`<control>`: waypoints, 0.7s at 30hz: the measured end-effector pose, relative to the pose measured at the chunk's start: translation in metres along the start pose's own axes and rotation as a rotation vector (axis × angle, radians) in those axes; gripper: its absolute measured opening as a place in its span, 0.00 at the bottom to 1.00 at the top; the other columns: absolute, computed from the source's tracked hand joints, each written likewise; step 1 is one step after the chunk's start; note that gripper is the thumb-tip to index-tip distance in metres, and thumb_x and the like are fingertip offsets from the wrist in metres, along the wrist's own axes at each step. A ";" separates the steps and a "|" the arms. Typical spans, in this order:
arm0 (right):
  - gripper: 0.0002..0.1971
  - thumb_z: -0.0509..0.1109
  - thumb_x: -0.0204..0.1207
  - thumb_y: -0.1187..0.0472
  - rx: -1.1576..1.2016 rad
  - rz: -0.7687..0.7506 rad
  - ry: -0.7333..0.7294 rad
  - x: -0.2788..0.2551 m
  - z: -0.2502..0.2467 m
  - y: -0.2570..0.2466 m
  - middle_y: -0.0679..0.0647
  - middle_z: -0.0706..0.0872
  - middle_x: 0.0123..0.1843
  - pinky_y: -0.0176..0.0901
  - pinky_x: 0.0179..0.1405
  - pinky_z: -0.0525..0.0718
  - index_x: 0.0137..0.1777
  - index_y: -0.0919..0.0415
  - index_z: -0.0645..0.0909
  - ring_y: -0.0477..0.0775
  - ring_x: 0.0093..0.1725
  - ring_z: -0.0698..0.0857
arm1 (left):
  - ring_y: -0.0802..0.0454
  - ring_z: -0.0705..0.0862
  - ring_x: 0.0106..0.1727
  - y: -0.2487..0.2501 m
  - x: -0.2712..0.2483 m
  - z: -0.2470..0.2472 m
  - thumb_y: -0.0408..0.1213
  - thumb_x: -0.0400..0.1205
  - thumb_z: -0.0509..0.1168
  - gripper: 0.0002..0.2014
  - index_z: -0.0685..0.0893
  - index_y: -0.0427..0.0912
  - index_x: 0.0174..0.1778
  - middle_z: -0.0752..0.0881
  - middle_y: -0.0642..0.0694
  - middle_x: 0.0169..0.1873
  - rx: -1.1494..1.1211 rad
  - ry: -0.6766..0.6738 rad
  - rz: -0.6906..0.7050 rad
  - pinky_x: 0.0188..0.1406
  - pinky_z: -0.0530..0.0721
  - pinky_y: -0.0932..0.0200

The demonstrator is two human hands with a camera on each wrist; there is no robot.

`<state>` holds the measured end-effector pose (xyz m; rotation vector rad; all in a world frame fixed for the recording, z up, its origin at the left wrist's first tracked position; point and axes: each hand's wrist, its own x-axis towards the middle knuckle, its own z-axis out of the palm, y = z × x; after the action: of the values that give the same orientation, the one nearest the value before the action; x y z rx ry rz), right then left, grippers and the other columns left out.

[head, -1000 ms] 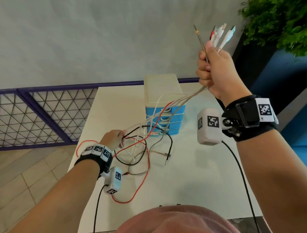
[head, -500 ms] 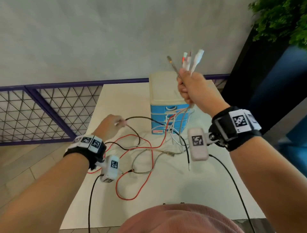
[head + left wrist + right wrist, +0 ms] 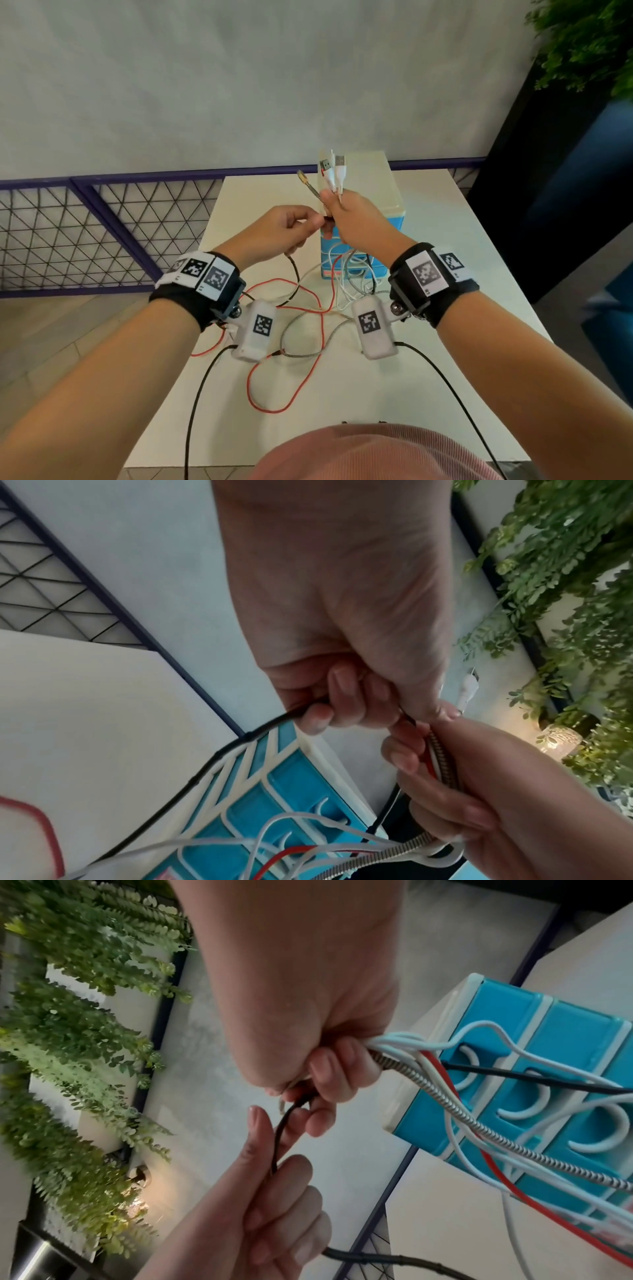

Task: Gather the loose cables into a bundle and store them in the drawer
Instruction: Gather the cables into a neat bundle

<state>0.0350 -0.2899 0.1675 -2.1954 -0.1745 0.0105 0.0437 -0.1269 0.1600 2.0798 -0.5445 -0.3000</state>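
**A:** Head view: your right hand (image 3: 356,222) is raised over the table (image 3: 445,274), fist clenched round a bunch of cables (image 3: 334,178). White USB plugs and a braided metal lead (image 3: 310,186) stick up out of the top of the fist.

**B:** And your left hand (image 3: 284,229)?

**A:** It sits just beside the right, almost touching it. Thumb and fingers pinch a black cable (image 3: 294,270). In the left wrist view you can see that black cable (image 3: 205,764) run out from under your curled fingers (image 3: 318,718) and down toward the table.

**B:** Where does its tip go?

**A:** In the right wrist view the black cable (image 3: 279,1134) rises from your left hand (image 3: 260,1204) to the fingers of the right hand (image 3: 308,1031). Whether the right fist has it yet, I cannot tell.

**B:** The rest of the cables?

**A:** They hang from your right fist in front of the drawer unit (image 3: 383,198), a blue set with a cream top standing at the far side of the table. White, red and braided strands (image 3: 479,1118) cross its fronts. The drawers look closed. Lower down, a red cable (image 3: 318,329) and the braided one lie in loose loops on the table between your wrists.

**B:** Anything else around you?

**A:** A purple mesh fence (image 3: 102,233) behind the table, and green plants (image 3: 589,44) at your right.
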 end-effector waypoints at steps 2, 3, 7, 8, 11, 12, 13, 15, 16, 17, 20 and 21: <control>0.20 0.51 0.88 0.48 -0.017 0.018 0.034 0.001 -0.004 0.005 0.48 0.80 0.27 0.34 0.28 0.70 0.36 0.55 0.71 0.42 0.23 0.75 | 0.58 0.71 0.21 -0.003 -0.001 0.006 0.48 0.83 0.62 0.07 0.84 0.52 0.49 0.74 0.49 0.21 -0.018 0.031 -0.005 0.24 0.74 0.67; 0.19 0.52 0.88 0.48 0.000 0.025 0.038 0.002 -0.006 0.010 0.49 0.78 0.28 0.35 0.28 0.70 0.36 0.54 0.70 0.43 0.24 0.74 | 0.57 0.71 0.21 -0.006 -0.001 0.007 0.48 0.82 0.63 0.07 0.82 0.52 0.50 0.74 0.50 0.21 -0.011 0.046 -0.014 0.24 0.74 0.66; 0.17 0.56 0.87 0.48 0.227 0.107 0.039 0.005 -0.020 0.025 0.49 0.71 0.31 0.37 0.22 0.68 0.37 0.54 0.68 0.43 0.25 0.70 | 0.58 0.71 0.21 -0.031 -0.010 -0.007 0.53 0.82 0.61 0.17 0.83 0.44 0.38 0.73 0.52 0.21 0.056 0.050 -0.107 0.31 0.75 0.61; 0.16 0.57 0.87 0.49 0.334 0.136 0.044 0.004 -0.023 0.026 0.49 0.70 0.31 0.35 0.20 0.66 0.37 0.55 0.69 0.42 0.23 0.69 | 0.59 0.70 0.21 -0.038 -0.012 -0.010 0.54 0.82 0.60 0.20 0.82 0.43 0.33 0.73 0.52 0.20 0.084 0.042 -0.123 0.33 0.74 0.60; 0.16 0.56 0.88 0.54 0.593 0.190 0.033 -0.003 -0.038 0.027 0.47 0.69 0.27 0.31 0.15 0.61 0.37 0.56 0.68 0.40 0.17 0.66 | 0.57 0.68 0.22 -0.059 -0.018 -0.016 0.58 0.81 0.59 0.24 0.74 0.43 0.27 0.71 0.53 0.18 0.083 0.050 -0.185 0.38 0.73 0.58; 0.17 0.55 0.88 0.53 0.577 0.174 0.032 -0.006 -0.042 0.031 0.45 0.70 0.25 0.30 0.14 0.61 0.37 0.56 0.68 0.40 0.17 0.64 | 0.55 0.69 0.24 -0.065 -0.020 -0.019 0.60 0.81 0.58 0.25 0.73 0.43 0.27 0.72 0.52 0.18 0.094 0.057 -0.207 0.39 0.73 0.58; 0.17 0.53 0.88 0.50 0.548 0.139 0.038 -0.009 -0.047 0.037 0.44 0.71 0.24 0.31 0.14 0.62 0.37 0.55 0.69 0.41 0.17 0.63 | 0.53 0.70 0.26 -0.073 -0.022 -0.021 0.61 0.80 0.57 0.26 0.73 0.42 0.27 0.74 0.50 0.19 0.115 0.057 -0.228 0.41 0.74 0.59; 0.18 0.51 0.88 0.47 0.541 0.077 0.067 -0.013 -0.056 0.050 0.43 0.74 0.24 0.32 0.14 0.64 0.39 0.54 0.69 0.42 0.17 0.62 | 0.51 0.72 0.30 -0.087 -0.026 -0.025 0.62 0.80 0.55 0.27 0.75 0.41 0.28 0.76 0.50 0.21 0.145 0.047 -0.264 0.44 0.74 0.60; 0.18 0.51 0.88 0.47 0.544 0.066 0.076 -0.015 -0.059 0.054 0.43 0.76 0.25 0.32 0.15 0.63 0.39 0.54 0.69 0.42 0.18 0.62 | 0.51 0.72 0.30 -0.091 -0.028 -0.026 0.62 0.80 0.54 0.27 0.75 0.41 0.29 0.76 0.51 0.21 0.134 0.042 -0.278 0.45 0.73 0.61; 0.18 0.51 0.88 0.48 0.534 0.065 0.086 -0.015 -0.061 0.058 0.44 0.78 0.27 0.32 0.15 0.62 0.39 0.55 0.70 0.43 0.18 0.62 | 0.53 0.72 0.29 -0.093 -0.028 -0.025 0.62 0.79 0.53 0.26 0.75 0.41 0.30 0.76 0.54 0.21 0.104 0.042 -0.285 0.43 0.73 0.60; 0.17 0.53 0.89 0.51 0.395 0.098 0.127 -0.015 -0.057 0.056 0.50 0.84 0.42 0.34 0.14 0.64 0.38 0.55 0.71 0.46 0.16 0.70 | 0.58 0.72 0.27 -0.080 -0.014 -0.017 0.57 0.84 0.52 0.23 0.77 0.43 0.33 0.75 0.56 0.24 0.139 0.097 -0.199 0.37 0.74 0.59; 0.16 0.53 0.88 0.51 0.331 0.110 0.142 -0.014 -0.053 0.053 0.51 0.82 0.44 0.33 0.14 0.67 0.40 0.55 0.71 0.45 0.17 0.77 | 0.57 0.73 0.28 -0.071 -0.006 -0.013 0.53 0.86 0.52 0.21 0.78 0.43 0.34 0.76 0.55 0.26 0.220 0.113 -0.156 0.37 0.74 0.58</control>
<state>0.0313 -0.3649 0.1550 -1.8647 0.0281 -0.0517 0.0621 -0.0809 0.1068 2.3420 -0.3602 -0.2181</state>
